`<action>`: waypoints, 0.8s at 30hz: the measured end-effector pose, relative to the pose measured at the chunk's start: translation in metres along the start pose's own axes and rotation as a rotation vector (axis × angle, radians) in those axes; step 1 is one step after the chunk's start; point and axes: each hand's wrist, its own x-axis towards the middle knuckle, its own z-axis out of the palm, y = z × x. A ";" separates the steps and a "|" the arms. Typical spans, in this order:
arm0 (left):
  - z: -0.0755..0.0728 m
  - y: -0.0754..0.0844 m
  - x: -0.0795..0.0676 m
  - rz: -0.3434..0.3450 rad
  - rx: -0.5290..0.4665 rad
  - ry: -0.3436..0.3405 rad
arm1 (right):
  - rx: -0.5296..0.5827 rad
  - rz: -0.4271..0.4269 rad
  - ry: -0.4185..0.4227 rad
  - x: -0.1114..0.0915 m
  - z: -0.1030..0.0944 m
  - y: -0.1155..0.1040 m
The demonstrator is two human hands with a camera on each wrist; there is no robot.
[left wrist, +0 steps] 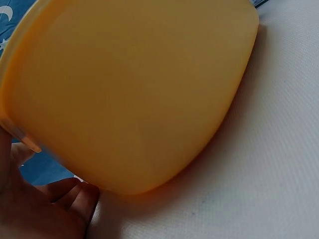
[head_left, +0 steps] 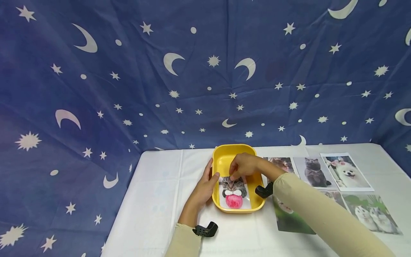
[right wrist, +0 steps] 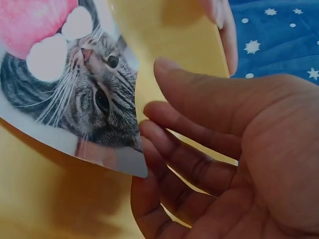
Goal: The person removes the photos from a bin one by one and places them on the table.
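A yellow plastic bin [head_left: 226,153] stands on the white table. My left hand [head_left: 203,187] holds its left side, thumb over the rim and fingers along the outer wall, also seen low in the left wrist view. Inside lies a photo of a tabby cat with a pink and white shape under its chin [head_left: 234,201], toward the near end. My right hand [head_left: 244,165] reaches into the bin, its fingertips at the photo's far edge. In the right wrist view, the thumb [right wrist: 184,84] stands apart from the photo, while the other fingers are bent beside its corner.
Several animal photos lie to the right, among them a grey cat [head_left: 314,173], a white dog [head_left: 348,175] and two small pale animals [head_left: 374,217]. One green photo [head_left: 290,221] lies partly under the right forearm. A blue star-and-moon cloth [head_left: 205,78] hangs behind the table.
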 end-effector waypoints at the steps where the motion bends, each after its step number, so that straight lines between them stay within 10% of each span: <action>1: 0.000 0.000 0.000 -0.007 -0.001 0.002 | 0.004 -0.018 0.003 -0.002 0.000 0.000; 11: 0.000 0.002 -0.002 -0.011 -0.012 0.005 | 0.290 -0.030 -0.008 -0.025 0.004 -0.004; 24: 0.000 0.002 -0.002 0.006 -0.014 -0.010 | 0.193 -0.036 0.111 -0.046 0.018 -0.003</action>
